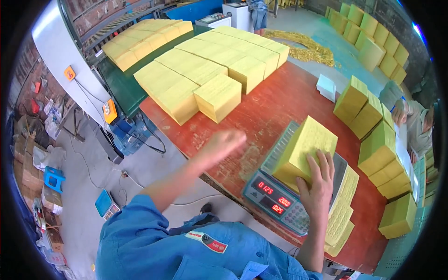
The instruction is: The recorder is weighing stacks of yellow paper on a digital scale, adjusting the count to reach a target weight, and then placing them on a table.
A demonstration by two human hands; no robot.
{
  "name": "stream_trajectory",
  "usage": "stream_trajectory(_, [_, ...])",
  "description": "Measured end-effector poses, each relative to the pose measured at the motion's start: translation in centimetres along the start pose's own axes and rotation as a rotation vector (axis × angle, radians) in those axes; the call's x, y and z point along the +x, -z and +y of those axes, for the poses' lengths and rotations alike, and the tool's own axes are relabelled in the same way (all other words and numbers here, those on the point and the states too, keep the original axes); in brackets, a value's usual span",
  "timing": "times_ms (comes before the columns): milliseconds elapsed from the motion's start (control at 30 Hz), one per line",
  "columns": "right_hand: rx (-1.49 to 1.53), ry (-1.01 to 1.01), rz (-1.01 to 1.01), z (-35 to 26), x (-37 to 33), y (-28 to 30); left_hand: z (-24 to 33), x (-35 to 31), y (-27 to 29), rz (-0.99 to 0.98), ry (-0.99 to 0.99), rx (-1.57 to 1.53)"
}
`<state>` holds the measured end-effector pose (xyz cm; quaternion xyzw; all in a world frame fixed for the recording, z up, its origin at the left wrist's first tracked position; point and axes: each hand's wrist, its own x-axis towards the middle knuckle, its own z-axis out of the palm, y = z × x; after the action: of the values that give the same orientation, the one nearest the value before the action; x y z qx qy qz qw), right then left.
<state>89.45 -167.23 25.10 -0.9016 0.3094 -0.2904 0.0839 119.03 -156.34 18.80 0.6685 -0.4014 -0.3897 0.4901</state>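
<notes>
A thick yellow paper block (298, 151) stands on the pan of a digital scale (266, 198) whose red display is lit. My right hand (319, 179) rests against the block's near right side, fingers spread and thumb apart. Over the red table (280, 100), left of the scale, my left hand (228, 142) hangs with nothing visible in it; motion blurs its fingers. Beyond it, one yellow block (218, 97) juts out from rows of similar blocks (200, 58). Embossed yellow sheets (341, 212) lie beside the scale on the right.
More yellow blocks (378, 144) line the table's right side, near another person's arm (413, 114). A pale blue tray (326, 87) lies at the far edge. Left of the table are a green conveyor (119, 88) and a blue motor (130, 140); cables cross the floor.
</notes>
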Motion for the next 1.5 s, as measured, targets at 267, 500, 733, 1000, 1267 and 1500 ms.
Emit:
stream_trajectory(267, [-0.143,-0.124,0.207,-7.3,0.2,1.1,-2.0,14.1,12.5,0.202,-0.009,1.258])
stream_trajectory(500, [0.161,0.013,0.064,-15.6,3.0,-5.8,-4.6,13.8,13.8,0.139,-0.408,1.235])
stream_trajectory(733, [0.289,0.015,0.005,-14.7,9.3,-14.3,-4.2,1.2,12.0,-0.456,-0.866,1.012])
stream_trajectory(1000, [0.275,-0.236,-0.313,-12.7,4.8,-19.7,-14.4,-8.6,15.9,0.311,0.06,-0.354])
stream_trajectory(1267, [0.207,-0.421,-0.203,-16.7,2.5,-19.8,-12.6,-10.5,9.8,0.111,0.205,-0.696])
stream_trajectory(1500, [0.153,-0.474,-0.256,-17.8,0.0,-18.1,-9.2,-12.0,7.4,-0.024,0.284,-0.659])
